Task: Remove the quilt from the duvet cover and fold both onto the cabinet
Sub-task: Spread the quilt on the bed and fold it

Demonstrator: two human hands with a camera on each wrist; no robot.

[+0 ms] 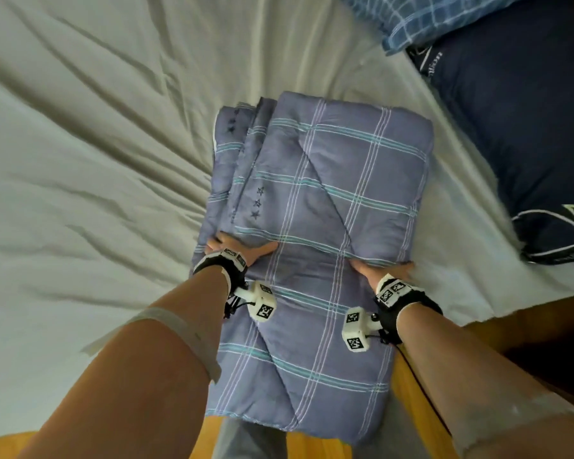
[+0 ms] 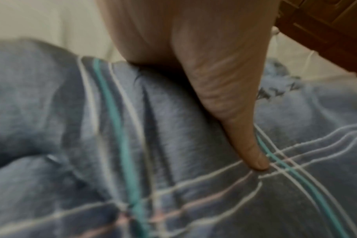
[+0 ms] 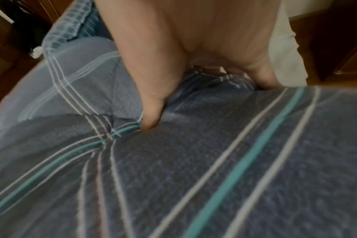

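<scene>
Both forearms reached toward 12 o'clock, left hand and right hand each gripping the half-folded quilt on the bed; final fold and cabinet placement remained.

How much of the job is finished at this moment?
Done: the plaid quilt lies partly folded on the white sheet. In hand: the left hand and right hand grip the edge of its upper layer. Left: finishing the fold and moving it; neither cabinet nor duvet cover is identifiable.

No readable words. White lettering on navy fabric too blurred to read. Square black-and-white coded markers on wrist-worn mounts.
</scene>
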